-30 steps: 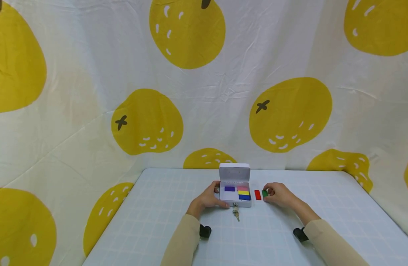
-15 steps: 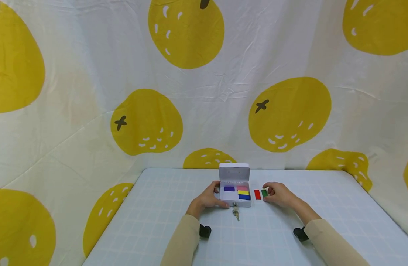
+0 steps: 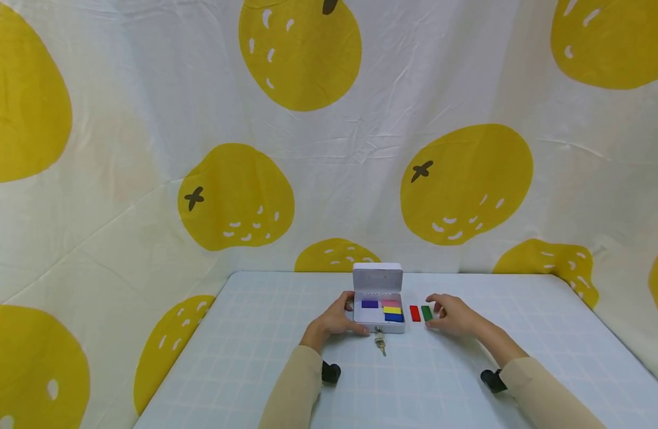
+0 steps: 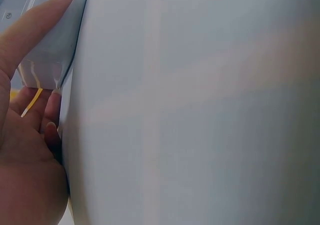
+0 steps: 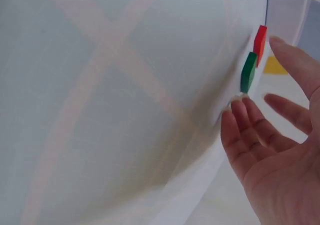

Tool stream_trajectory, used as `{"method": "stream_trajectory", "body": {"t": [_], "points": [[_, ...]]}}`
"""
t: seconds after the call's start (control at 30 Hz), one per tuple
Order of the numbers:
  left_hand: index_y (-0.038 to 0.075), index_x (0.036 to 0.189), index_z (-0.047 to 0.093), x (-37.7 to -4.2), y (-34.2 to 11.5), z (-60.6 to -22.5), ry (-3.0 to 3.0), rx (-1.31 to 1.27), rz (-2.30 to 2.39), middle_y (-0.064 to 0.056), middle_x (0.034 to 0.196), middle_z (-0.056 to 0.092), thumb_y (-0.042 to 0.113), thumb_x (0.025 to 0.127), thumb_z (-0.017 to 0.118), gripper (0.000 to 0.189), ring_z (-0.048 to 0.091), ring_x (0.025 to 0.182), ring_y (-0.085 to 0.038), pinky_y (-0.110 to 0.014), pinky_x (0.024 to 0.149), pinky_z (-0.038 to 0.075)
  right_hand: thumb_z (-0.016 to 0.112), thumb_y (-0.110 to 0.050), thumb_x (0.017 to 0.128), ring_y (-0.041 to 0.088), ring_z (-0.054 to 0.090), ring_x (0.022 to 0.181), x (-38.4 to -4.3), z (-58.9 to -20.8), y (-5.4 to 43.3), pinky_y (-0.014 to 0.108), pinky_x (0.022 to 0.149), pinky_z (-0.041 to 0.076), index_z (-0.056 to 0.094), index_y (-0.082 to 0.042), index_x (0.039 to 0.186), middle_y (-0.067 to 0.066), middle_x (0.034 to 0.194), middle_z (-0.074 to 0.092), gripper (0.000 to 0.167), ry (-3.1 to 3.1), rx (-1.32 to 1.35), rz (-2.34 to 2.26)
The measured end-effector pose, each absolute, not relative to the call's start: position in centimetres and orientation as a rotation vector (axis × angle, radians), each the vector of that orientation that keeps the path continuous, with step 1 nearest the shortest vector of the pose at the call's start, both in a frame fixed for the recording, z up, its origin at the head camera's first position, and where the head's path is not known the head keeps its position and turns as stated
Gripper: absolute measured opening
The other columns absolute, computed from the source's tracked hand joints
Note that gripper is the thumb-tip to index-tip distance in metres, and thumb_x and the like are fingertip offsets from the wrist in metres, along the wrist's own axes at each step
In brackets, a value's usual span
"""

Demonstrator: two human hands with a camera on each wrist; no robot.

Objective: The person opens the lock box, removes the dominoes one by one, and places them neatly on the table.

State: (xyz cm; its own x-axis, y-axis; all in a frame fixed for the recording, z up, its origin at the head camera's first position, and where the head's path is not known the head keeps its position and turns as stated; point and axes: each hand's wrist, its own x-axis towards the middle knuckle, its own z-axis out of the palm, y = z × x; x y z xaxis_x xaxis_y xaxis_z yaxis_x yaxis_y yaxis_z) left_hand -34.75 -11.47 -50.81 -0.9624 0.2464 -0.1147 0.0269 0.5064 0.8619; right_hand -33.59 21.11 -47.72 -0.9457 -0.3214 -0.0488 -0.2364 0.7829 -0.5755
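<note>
The green block [image 3: 427,313] lies flat on the surface [image 3: 227,369], nearer the far edge and about midway between the left and right edges. Its long axis runs from the far edge toward the near one, with the far end turned slightly toward the left edge. Around it, the right hand [image 3: 454,317] has its grip loose, thumb and fingers spread and holding nothing; whether a fingertip touches the block I cannot tell.

Just to the left, and apart from it, lies the red block [image 3: 415,313], its long axis almost parallel to the green one's. Further left stands the white box [image 3: 365,326], its long side parallel to the far edge and its lid [image 3: 378,279] raised on that side. The left hand [image 3: 336,317] grips its left end, thumb along the front. Keys [image 3: 380,344] hang from the front lock.

Inside, the purple block [image 3: 370,304] sits far left; the pink block [image 3: 390,304], yellow block [image 3: 392,310] and blue block [image 3: 394,317] line the right side, all lengthwise parallel to the far edge. Beyond hangs a fruit-printed cloth [image 3: 329,179].
</note>
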Motion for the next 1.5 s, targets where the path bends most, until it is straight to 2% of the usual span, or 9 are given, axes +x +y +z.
{"method": "stream_trajectory", "body": {"t": [0.47,0.73,0.97,1.17,1.4,1.5], "points": [[0.019,0.148,0.043,-34.8,-11.6,-50.9,2.532,0.233,1.432,-0.003,0.124,0.053,0.028,0.067,0.098,0.098,0.048,0.115,-0.026,-0.051,0.108,0.040,0.085,-0.025,0.084,0.026,0.058,0.098,-32.5,-46.8,20.4,0.040,0.085,0.057,0.056,-0.001,0.137,0.012,0.113,0.062,0.065,2.845,-0.522,-0.918],[0.019,0.148,0.043,-34.7,-11.5,-51.0,2.522,0.236,1.445,-0.003,0.126,0.053,0.028,0.068,0.098,0.097,0.048,0.116,-0.026,-0.051,0.108,0.040,0.085,-0.025,0.085,0.028,0.058,0.100,-32.1,-46.5,19.1,0.040,0.084,0.057,0.058,0.000,0.135,0.012,0.110,0.063,0.062,2.849,-0.580,-0.927],[0.019,0.148,0.043,-34.9,-11.7,-51.1,2.527,0.265,1.439,-0.002,0.128,0.053,0.029,0.067,0.098,0.098,0.048,0.116,-0.025,-0.050,0.108,0.040,0.083,-0.026,0.086,0.031,0.059,0.104,-31.8,-45.8,17.7,0.046,0.089,0.056,0.059,-0.001,0.135,0.015,0.115,0.064,0.060,2.840,-0.633,-0.933],[0.018,0.148,0.043,-35.2,-11.8,-51.2,2.524,0.282,1.443,-0.001,0.127,0.053,0.026,0.067,0.098,0.098,0.047,0.115,-0.024,-0.046,0.105,0.040,0.084,-0.027,0.086,0.030,0.059,0.100,-31.6,-45.4,16.6,0.043,0.085,0.057,0.059,-0.001,0.135,0.014,0.111,0.063,0.061,2.827,-0.673,-0.948],[0.017,0.147,0.044,-35.2,-11.8,-51.3,2.502,0.299,1.488,-0.002,0.122,0.052,0.020,0.067,0.099,0.097,0.047,0.113,-0.024,-0.045,0.102,0.039,0.083,-0.030,0.087,0.029,0.057,0.099,-31.7,-45.5,15.9,0.034,0.081,0.054,0.057,0.000,0.137,0.013,0.114,0.063,0.064,2.805,-0.734,-0.985],[0.019,0.146,0.044,-35.1,-11.8,-51.2,2.507,0.298,1.482,-0.002,0.123,0.053,0.021,0.068,0.098,0.096,0.047,0.113,-0.024,-0.045,0.102,0.040,0.082,-0.030,0.087,0.028,0.057,0.098,-31.8,-45.5,15.6,0.035,0.081,0.054,0.058,0.000,0.138,0.012,0.114,0.063,0.063,2.800,-0.758,-0.988]]}}
